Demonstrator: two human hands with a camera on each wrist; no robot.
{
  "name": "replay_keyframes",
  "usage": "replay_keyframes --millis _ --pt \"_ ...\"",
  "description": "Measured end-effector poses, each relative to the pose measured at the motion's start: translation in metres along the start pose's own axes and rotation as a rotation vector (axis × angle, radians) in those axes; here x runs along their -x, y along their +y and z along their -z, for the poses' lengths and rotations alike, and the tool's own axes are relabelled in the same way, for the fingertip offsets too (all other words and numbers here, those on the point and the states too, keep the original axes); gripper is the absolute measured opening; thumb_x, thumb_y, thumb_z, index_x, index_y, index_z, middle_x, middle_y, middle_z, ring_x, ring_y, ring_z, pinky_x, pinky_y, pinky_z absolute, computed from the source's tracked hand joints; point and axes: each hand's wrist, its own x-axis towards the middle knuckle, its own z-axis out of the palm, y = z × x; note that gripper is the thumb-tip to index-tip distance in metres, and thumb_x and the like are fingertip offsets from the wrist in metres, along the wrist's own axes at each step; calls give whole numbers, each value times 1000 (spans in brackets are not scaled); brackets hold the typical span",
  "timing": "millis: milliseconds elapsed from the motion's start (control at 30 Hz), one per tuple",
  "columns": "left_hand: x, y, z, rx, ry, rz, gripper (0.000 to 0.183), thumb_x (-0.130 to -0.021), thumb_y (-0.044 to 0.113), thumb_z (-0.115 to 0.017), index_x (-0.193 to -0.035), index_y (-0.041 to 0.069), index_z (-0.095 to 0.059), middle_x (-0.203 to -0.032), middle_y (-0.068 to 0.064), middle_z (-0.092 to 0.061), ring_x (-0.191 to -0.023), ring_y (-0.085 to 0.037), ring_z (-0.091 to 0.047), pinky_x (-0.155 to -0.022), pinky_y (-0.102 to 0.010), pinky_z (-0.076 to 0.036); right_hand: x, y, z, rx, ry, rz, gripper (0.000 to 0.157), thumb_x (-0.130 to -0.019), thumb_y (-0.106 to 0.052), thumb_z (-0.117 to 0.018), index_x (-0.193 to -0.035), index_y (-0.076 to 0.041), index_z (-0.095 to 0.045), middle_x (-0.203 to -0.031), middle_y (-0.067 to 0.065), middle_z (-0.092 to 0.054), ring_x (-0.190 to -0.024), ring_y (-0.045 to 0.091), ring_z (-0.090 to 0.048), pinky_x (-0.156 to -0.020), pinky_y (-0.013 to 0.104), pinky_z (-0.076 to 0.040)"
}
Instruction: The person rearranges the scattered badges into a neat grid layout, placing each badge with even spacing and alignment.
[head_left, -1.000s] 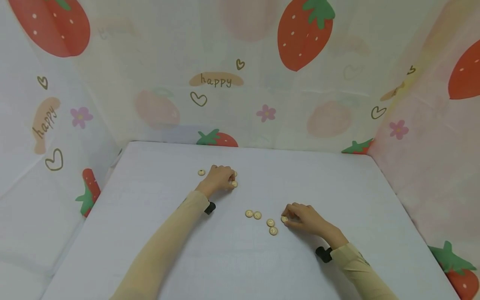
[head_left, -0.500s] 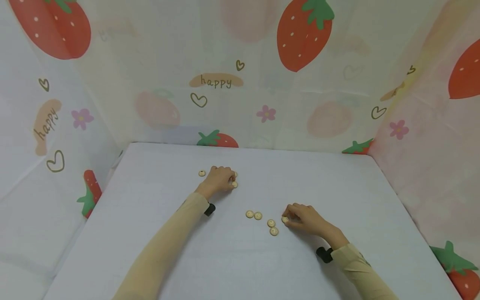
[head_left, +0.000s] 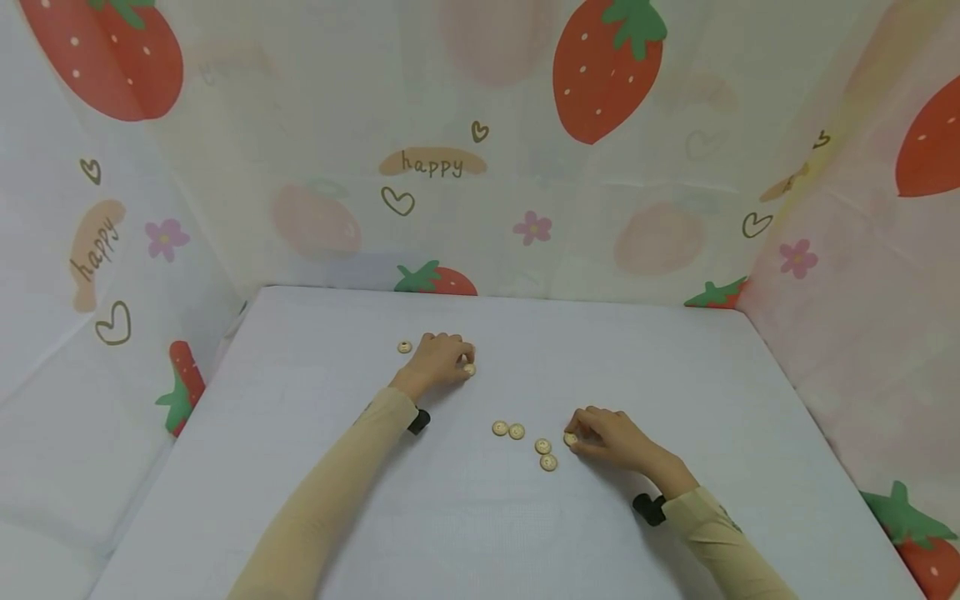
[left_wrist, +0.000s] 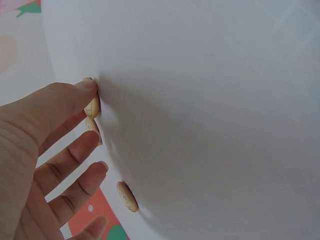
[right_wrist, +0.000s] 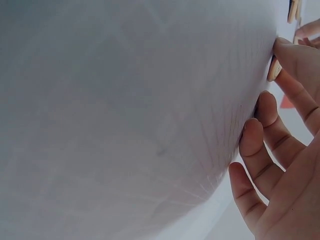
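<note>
At the far middle of the table, my left hand (head_left: pixel 437 360) pinches a round, pale wooden button (head_left: pixel 469 369) between thumb and forefinger. In the left wrist view that button (left_wrist: pixel 92 106) lies under the thumb, with a second button (left_wrist: pixel 93 129) close beside it, which the fingers mostly hide in the head view. Nearer to me on the right, my right hand (head_left: pixel 611 435) holds another button (head_left: pixel 571 438) between thumb and forefinger against the table. The right wrist view shows this button (right_wrist: pixel 273 70) at the thumb tip, the other fingers touching the cloth.
Between the hands lies a loose row of buttons: one (head_left: pixel 500 427) beside another (head_left: pixel 517 431), then a touching pair (head_left: pixel 543 447) further right. A lone button (head_left: pixel 405 347) sits left of my left hand. White cloth covers the table (head_left: pixel 450 533); a strawberry-print curtain (head_left: pixel 480 233) walls it in.
My left fingers have shifted slightly, now covering almost all of the button beyond the pinched one. The right hand and the loose buttons stay where they were.
</note>
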Motion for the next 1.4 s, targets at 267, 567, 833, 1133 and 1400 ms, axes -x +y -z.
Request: replay_keyframes --millis 267,567,833,1133,1400 --pt "1 0 -1 1 11 1 16 -86 29 -64 -99 20 -67 -97 -1 -61 -89 -20 -54 -90 -48 -36 0 0 0 -1 5 7 17 -85 -23 -67 -100 -18 -60 -81 -7 -54 -76 8 -48 -67 27 -35" --pt "2 -1 -4 6 39 10 21 -86 28 -63 -106 20 -65 -95 0 -60 -89 -19 -54 -91 -48 -37 0 1 -1 5 2 -14 17 -85 -23 -66 -100 -19 -60 -82 -8 -54 -76 8 -48 -69 30 -35" --pt "8 4 -4 6 67 3 21 -83 27 -66 -103 22 -65 -92 2 -62 -89 -20 -56 -90 -48 -39 0 3 0 8 14 -16 16 -85 -25 -66 -100 -19 -60 -81 -9 -54 -75 7 -47 -68 30 -34" --pt "18 12 -8 14 41 -55 27 -81 31 -69 -107 23 -66 -98 4 -62 -94 -20 -56 -95 -48 -35 0 3 -1 5 12 -14 16 -85 -25 -66 -99 -20 -60 -81 -10 -53 -75 7 -47 -69 30 -34" --pt "28 21 -5 5 33 -202 26 -82 28 -69 -106 22 -66 -95 3 -63 -94 -19 -56 -97 -49 -34 0 2 -2 3 -3 -21 17 -85 -27 -66 -100 -20 -59 -81 -10 -52 -75 7 -46 -68 31 -34"
